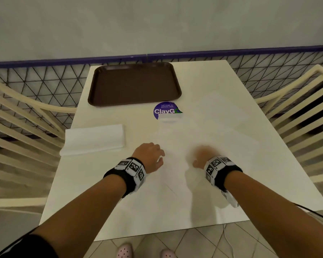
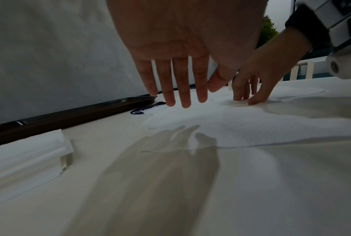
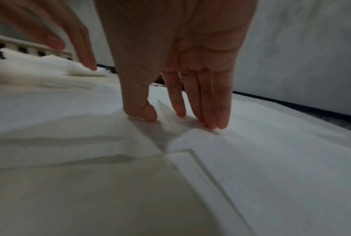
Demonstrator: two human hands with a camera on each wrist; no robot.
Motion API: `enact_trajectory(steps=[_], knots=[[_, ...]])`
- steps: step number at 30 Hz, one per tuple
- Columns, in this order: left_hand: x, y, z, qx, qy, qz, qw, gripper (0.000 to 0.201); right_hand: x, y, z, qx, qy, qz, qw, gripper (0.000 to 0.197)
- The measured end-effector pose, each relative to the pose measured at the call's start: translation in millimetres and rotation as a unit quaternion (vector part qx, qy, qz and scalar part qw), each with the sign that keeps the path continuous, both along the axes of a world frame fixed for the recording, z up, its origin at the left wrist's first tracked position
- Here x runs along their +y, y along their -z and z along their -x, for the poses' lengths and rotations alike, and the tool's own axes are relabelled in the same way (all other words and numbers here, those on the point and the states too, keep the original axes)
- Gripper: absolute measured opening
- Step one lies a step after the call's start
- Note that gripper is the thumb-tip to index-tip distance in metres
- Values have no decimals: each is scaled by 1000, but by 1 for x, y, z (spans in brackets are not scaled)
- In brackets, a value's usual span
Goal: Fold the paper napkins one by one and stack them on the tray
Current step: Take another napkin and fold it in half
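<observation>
On the bench (image 1: 203, 211) before me, 1 unfolded napkin (image 3: 271, 159) lies flat; my right hand (image 3: 170, 47) presses it with straight fingers (image 3: 209, 111), left hand (image 2: 180, 39) hovering relaxed. Thin, limp, tearable: I would lift by a corner. Tray (image 1: 101, 101) empty.

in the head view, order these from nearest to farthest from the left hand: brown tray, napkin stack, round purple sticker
From the left hand:
1. Napkin stack, just to its left, near the table's left edge.
2. Round purple sticker, ahead and slightly right, mid-table.
3. Brown tray, farthest, at the table's far end, touching the sticker's far edge.
</observation>
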State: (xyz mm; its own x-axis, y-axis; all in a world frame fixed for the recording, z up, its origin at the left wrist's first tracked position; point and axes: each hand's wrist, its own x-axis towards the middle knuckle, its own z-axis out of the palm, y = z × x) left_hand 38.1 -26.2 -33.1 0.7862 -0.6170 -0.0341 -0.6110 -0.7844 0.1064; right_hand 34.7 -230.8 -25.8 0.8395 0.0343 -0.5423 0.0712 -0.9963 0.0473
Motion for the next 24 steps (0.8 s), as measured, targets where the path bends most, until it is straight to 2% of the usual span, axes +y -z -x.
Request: enact_trajectory(steps=[2, 5, 10, 13, 15, 18, 21, 24], knots=[[-9, -5, 5, -4, 1, -8, 1000, 37, 1, 1, -2, 3, -12, 2, 1000, 36], [-13, -3, 10, 49, -21, -64, 997, 36, 0, 4, 1, -41, -32, 4, 999, 32], [-19, -2, 11, 61, -60, -35, 996, 39, -14, 3, 7, -70, -4, -2, 998, 32], [-25, -10, 7, 57, -68, -16, 996, 46, -22, -1, 13, -140, 4, -16, 990, 26], [-32, -16, 4, 63, -65, 2, 996, 56, -20, -7, 21, -256, -39, -31, 965, 17], [-42, -26, 2, 63, -42, 26, 997, 68, -12, -13, 29, -288, -101, -60, 950, 35], [-43, -30, 1, 38, -9, 9, 999, 54, 8, -20, 37, -296, -178, -109, 932, 31], [-28, -34, 3, 3, -34, -57, 998, 34, 29, -27, 45, -310, -205, -145, 917, 25]])
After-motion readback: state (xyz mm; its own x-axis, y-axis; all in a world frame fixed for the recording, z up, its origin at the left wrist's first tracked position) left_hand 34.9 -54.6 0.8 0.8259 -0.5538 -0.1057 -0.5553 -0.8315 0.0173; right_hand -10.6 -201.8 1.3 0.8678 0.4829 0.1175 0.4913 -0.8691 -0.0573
